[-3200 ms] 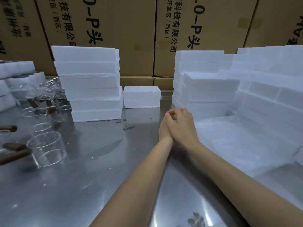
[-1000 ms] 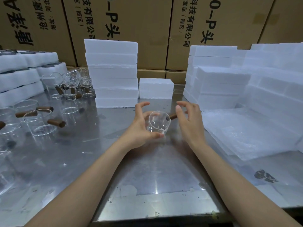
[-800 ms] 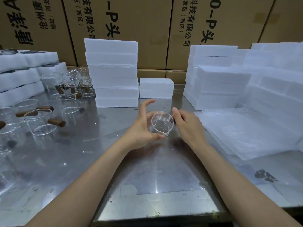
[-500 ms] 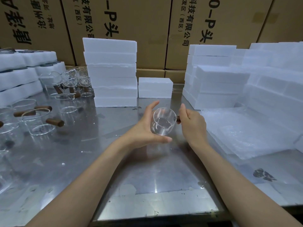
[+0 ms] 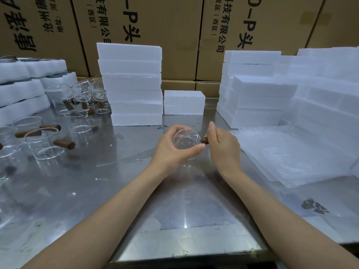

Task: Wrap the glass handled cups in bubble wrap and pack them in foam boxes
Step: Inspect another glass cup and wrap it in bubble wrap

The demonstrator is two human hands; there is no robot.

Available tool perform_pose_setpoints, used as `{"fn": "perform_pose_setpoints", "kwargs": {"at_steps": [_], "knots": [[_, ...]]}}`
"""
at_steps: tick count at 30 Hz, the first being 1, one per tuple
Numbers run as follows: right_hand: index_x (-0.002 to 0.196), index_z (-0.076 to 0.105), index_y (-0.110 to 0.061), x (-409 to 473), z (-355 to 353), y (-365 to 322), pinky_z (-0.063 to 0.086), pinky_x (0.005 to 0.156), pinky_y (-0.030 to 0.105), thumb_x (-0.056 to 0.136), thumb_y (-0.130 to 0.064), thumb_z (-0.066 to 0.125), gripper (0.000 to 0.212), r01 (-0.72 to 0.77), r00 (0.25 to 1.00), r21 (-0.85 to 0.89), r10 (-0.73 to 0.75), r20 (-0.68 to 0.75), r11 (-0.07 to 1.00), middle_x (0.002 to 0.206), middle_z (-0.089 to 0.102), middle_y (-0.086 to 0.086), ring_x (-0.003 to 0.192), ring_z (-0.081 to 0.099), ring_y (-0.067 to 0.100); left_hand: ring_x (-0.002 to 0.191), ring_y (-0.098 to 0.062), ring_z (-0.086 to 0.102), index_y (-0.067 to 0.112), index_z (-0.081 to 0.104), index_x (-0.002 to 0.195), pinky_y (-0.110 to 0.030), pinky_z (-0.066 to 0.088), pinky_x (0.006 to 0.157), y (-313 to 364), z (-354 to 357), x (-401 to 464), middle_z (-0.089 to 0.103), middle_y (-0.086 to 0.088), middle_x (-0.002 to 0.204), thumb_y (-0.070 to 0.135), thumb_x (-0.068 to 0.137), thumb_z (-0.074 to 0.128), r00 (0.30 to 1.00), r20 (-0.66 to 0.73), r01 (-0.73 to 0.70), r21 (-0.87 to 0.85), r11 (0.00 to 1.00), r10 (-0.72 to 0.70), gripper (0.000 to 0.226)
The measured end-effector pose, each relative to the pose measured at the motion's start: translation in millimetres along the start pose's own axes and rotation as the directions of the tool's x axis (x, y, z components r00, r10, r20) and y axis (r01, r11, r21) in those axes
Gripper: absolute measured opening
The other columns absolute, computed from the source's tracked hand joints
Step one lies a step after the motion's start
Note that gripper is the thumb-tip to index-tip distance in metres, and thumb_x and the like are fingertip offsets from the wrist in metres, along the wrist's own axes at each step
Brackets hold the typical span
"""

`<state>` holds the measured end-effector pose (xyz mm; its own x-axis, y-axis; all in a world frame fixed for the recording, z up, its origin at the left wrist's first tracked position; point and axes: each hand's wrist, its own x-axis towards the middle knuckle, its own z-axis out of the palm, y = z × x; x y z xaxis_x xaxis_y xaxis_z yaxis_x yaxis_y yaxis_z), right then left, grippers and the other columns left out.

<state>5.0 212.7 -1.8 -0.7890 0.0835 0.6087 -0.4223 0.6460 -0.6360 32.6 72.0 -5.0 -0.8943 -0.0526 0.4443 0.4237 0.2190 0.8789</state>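
Note:
I hold one clear glass cup (image 5: pixel 186 140) above the middle of the steel table (image 5: pixel 97 191), its mouth tilted toward me. My left hand (image 5: pixel 171 150) wraps around the glass body. My right hand (image 5: pixel 223 146) pinches its brown wooden handle (image 5: pixel 204 140) on the right side. A pile of bubble wrap sheets (image 5: pixel 295 158) lies flat just to the right of my hands. White foam boxes stand in a stack (image 5: pixel 132 84) behind the cup, with a single foam box (image 5: pixel 184 102) beside it.
Several more glass cups with wooden handles (image 5: pixel 46 144) stand at the left. More foam boxes are stacked at the right (image 5: pixel 272 94) and far left (image 5: pixel 19 90). Brown cardboard cartons (image 5: pixel 174 26) wall off the back. The table's front edge (image 5: pixel 184 257) is close to me.
My hands went from clasped and holding nothing to holding a glass cup. In the last second my right hand closed on the handle and the left curled tighter around the glass, tilting its mouth toward me.

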Motion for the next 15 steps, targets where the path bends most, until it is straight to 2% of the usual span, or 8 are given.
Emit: {"fn": "perform_pose_setpoints", "kwargs": {"at_steps": [2, 4, 6, 8, 10, 13, 15], "knots": [[0.064, 0.058, -0.006, -1.4, 2.3, -5.0, 0.041, 0.064, 0.035, 0.102, -0.034, 0.029, 0.055, 0.036, 0.999, -0.011, -0.035, 0.031, 0.999, 0.058, 0.059, -0.007, 0.066, 0.057, 0.023, 0.082, 0.007, 0.059, 0.022, 0.06, 0.091, -0.006, 0.045, 0.068, 0.0, 1.1, 0.5, 0.064, 0.015, 0.086, 0.031, 0.068, 0.085, 0.997, -0.074, 0.038, 0.012, 0.999, -0.037, 0.035], [0.066, 0.062, -0.008, -2.8, 4.4, -8.2, 0.046, 0.068, 0.036, 0.102, -0.034, 0.028, 0.056, 0.065, 0.996, -0.005, -0.064, 0.056, 0.998, 0.064, 0.065, -0.008, 0.069, 0.061, 0.022, 0.075, 0.004, 0.059, 0.019, 0.06, 0.087, -0.008, 0.045, 0.064, -0.3, 1.5, 1.3, 0.062, 0.017, 0.078, 0.035, 0.071, 0.082, 0.989, -0.132, 0.067, 0.008, 0.998, -0.065, 0.032], [0.073, 0.065, -0.004, -2.6, 7.1, -9.4, 0.048, 0.073, 0.039, 0.102, -0.035, 0.026, 0.058, 0.067, 0.995, -0.022, -0.065, 0.076, 0.998, 0.072, 0.071, -0.001, 0.074, 0.063, 0.025, 0.075, 0.001, 0.058, 0.021, 0.059, 0.08, -0.01, 0.043, 0.064, 0.3, 2.2, 2.0, 0.061, 0.018, 0.074, 0.039, 0.077, 0.077, 0.981, -0.174, 0.093, 0.006, 0.996, -0.09, 0.025], [0.073, 0.065, -0.004, -2.8, 8.6, -9.6, 0.048, 0.073, 0.038, 0.102, -0.036, 0.026, 0.058, 0.05, 0.995, -0.024, -0.048, 0.083, 0.998, 0.072, 0.071, -0.002, 0.074, 0.063, 0.024, 0.072, 0.001, 0.056, 0.022, 0.059, 0.073, -0.01, 0.041, 0.064, 0.5, 1.6, 3.7, 0.061, 0.019, 0.07, 0.041, 0.083, 0.07, 0.971, -0.197, 0.131, -0.021, 0.991, -0.133, 0.024], [0.071, 0.064, -0.003, -3.1, 8.1, -8.9, 0.047, 0.07, 0.036, 0.102, -0.035, 0.026, 0.059, 0.023, 0.997, 0.007, -0.023, 0.079, 1.0, 0.064, 0.067, -0.009, 0.072, 0.063, 0.021, 0.07, 0.001, 0.055, 0.023, 0.061, 0.071, -0.013, 0.043, 0.064, 1.2, -0.1, 4.9, 0.061, 0.018, 0.071, 0.042, 0.088, 0.064, 0.966, -0.161, 0.194, -0.068, 0.979, -0.202, 0.026], [0.072, 0.062, 0.0, -1.0, 6.5, -3.4, 0.047, 0.072, 0.038, 0.102, -0.036, 0.026, 0.059, -0.035, 0.998, 0.04, 0.032, 0.059, 0.999, 0.069, 0.07, 0.001, 0.073, 0.062, 0.024, 0.077, -0.005, 0.059, 0.024, 0.068, 0.076, -0.023, 0.047, 0.074, 3.4, -3.5, 7.2, 0.069, 0.011, 0.083, 0.041, 0.094, 0.056, 0.958, -0.074, 0.268, -0.116, 0.957, -0.277, 0.028], [0.071, 0.062, -0.001, 0.7, 5.8, 0.5, 0.047, 0.071, 0.036, 0.102, -0.036, 0.026, 0.059, -0.079, 0.995, 0.056, 0.075, 0.062, 0.995, 0.071, 0.07, 0.002, 0.074, 0.062, 0.023, 0.086, -0.009, 0.065, 0.024, 0.072, 0.08, -0.025, 0.049, 0.08, 5.3, -5.7, 8.2, 0.073, 0.007, 0.09, 0.037, 0.096, 0.053, 0.953, -0.013, 0.299, -0.149, 0.943, -0.304, 0.029]]}}
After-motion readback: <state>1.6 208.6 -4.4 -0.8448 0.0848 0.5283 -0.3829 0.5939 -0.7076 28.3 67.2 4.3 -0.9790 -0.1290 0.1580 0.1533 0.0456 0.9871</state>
